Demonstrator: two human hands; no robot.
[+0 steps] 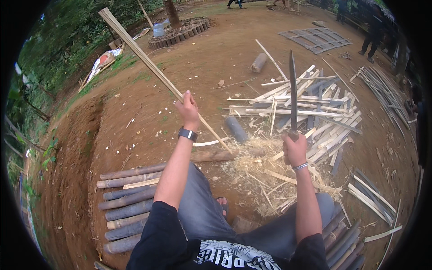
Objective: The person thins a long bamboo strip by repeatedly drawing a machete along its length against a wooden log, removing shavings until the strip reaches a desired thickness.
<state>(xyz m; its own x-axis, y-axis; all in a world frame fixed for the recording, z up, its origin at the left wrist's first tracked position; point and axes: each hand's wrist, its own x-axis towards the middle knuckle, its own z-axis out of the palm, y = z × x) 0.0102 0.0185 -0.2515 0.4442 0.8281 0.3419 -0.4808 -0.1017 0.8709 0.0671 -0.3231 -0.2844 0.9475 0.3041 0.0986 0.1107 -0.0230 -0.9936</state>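
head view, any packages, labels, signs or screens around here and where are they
Wristwatch: on the left wrist, dark band, small square face, too small to tell whether it is a screen.
Shirt print: white graphic on the black shirt, bottom edge.
Plastic container: clear bluish, by the tree base at the top, no label visible.
Sack: white and red sheet, crumpled on the grass, upper left.
No signs visible.

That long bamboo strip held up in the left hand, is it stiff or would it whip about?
The bamboo strip looks fairly stiff: it stays nearly straight though the left hand grips it only near the lower end. Being thin and long, it is probably light and may flex at the tip.
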